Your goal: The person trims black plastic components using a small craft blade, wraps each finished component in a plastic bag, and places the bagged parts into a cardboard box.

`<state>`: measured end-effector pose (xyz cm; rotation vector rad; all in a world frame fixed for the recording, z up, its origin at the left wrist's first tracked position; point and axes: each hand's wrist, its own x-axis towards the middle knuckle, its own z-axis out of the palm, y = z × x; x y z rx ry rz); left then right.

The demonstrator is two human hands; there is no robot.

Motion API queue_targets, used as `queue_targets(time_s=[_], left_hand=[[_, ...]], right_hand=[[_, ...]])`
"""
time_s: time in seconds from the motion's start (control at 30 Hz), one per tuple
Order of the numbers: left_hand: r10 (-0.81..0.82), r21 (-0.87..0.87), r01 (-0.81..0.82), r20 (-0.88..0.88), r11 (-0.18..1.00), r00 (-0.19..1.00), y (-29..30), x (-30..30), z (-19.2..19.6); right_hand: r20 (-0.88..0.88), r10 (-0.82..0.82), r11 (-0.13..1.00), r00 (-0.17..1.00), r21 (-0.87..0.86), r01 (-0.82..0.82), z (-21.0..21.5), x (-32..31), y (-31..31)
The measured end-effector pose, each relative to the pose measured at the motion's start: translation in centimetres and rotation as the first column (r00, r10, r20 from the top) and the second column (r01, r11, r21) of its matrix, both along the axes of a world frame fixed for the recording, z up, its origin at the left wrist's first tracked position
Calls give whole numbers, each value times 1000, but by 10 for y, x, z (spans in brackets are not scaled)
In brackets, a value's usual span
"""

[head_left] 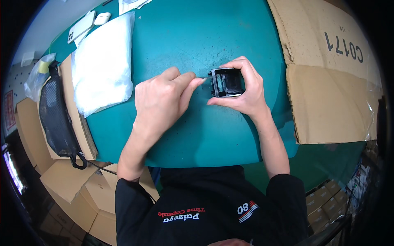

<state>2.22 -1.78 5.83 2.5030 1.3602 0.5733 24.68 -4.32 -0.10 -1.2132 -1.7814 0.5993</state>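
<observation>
My right hand (248, 88) grips a small black box-shaped housing (218, 92) from its right side, thumb below and fingers above. The housing's open side shows a hollow black inside with a lighter rim. To its left, my left hand (164, 96) is closed, thumb and forefinger pinched together. A thin, small piece pokes from that pinch toward the housing's left edge; it is too small to name. Whether its tip touches the housing I cannot tell.
Both hands work over a green mat (193, 139). Left lie a clear plastic bag with white contents (102, 65), a black mesh pouch (57, 112), a white phone (82, 26) and a small white case (102, 18). A large cardboard box (328, 86) flanks the right; an open carton (86, 184) stands lower left.
</observation>
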Motion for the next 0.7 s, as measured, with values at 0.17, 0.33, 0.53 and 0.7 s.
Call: queue_targets(time_s=[0.17, 0.33, 0.53, 0.7], left_hand=[[29, 69, -30, 23, 997, 999, 3, 2, -6], [89, 177, -71, -98, 982, 991, 14, -1, -28], [119, 206, -131, 68, 970, 991, 6, -2, -32], [103, -175, -20, 484, 984, 869, -8, -4, -35]], right_hand=[[-23, -5, 998, 1000, 66, 7, 0, -1, 1], [12, 0, 1000, 1000, 7, 0, -1, 2, -2], [95, 60, 997, 994, 48, -65, 8, 2, -3], [-190, 128, 989, 973, 94, -112, -2, 3, -3]])
